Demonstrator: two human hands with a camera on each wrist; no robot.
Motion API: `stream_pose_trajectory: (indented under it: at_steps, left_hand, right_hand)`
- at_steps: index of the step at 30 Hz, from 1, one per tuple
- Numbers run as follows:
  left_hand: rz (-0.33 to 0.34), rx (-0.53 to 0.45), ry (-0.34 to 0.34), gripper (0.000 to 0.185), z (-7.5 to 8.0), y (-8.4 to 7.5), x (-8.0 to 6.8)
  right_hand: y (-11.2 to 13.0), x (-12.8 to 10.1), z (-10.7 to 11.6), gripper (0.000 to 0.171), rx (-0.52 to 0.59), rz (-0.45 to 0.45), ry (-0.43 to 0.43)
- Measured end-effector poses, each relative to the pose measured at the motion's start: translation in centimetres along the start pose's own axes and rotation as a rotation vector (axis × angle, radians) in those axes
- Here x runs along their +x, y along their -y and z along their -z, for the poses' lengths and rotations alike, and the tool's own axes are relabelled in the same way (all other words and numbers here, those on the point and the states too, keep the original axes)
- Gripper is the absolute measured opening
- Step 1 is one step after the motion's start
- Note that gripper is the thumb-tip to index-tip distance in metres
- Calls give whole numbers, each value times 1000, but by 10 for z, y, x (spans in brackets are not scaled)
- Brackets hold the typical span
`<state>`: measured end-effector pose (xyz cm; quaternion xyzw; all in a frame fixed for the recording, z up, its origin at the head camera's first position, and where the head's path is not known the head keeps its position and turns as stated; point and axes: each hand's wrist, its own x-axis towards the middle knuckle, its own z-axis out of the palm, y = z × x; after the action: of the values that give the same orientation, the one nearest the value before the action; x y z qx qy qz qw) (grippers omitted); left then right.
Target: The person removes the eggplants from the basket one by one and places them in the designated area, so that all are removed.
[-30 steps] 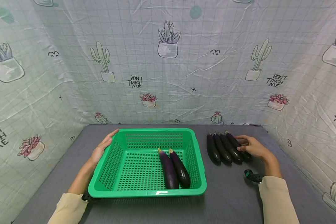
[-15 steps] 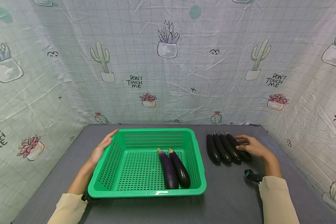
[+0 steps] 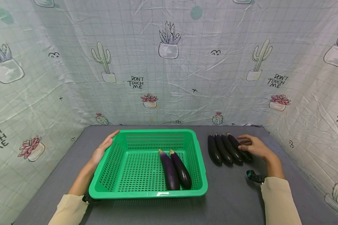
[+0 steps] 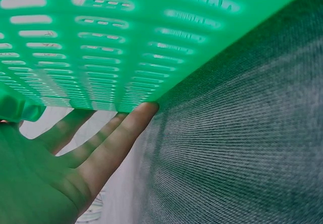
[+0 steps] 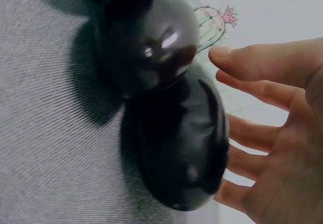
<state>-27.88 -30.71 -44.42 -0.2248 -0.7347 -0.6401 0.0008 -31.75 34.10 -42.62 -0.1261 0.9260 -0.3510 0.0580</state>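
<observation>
Head view: nearest, a green basket [image 3: 146, 193] on the grey worktop [image 3: 231, 200] holds two aubergines [image 3: 175, 168] lying side by side at its right. The left hand [image 3: 101, 149] rests flat against its left wall, fingers straight. Farther right, four aubergines [image 3: 223, 150] lie in a row. The right hand [image 3: 254, 147] cups the outermost, fingers loosely spread, not yet closed. Its skin looks glossy and probably slippery; it seems firm and fairly light, best gripped around the middle.

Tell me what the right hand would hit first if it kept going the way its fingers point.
Probably the nearest eggplant in the row on the table: the right hand is open, its fingers around that eggplant's far side. Whether they already touch it is unclear.
</observation>
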Motion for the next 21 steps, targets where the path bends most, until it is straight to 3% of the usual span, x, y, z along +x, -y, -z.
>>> stream_pose_trajectory:
  at_steps: [9,21]
  left_hand:
    - [1,20,-4,57,1,0,0]
    - [25,72,-14,57,1,-1,1]
  right_hand:
    - [17,-2,11,57,-30,26,-65]
    - [48,-13,24,57,34,95,-181]
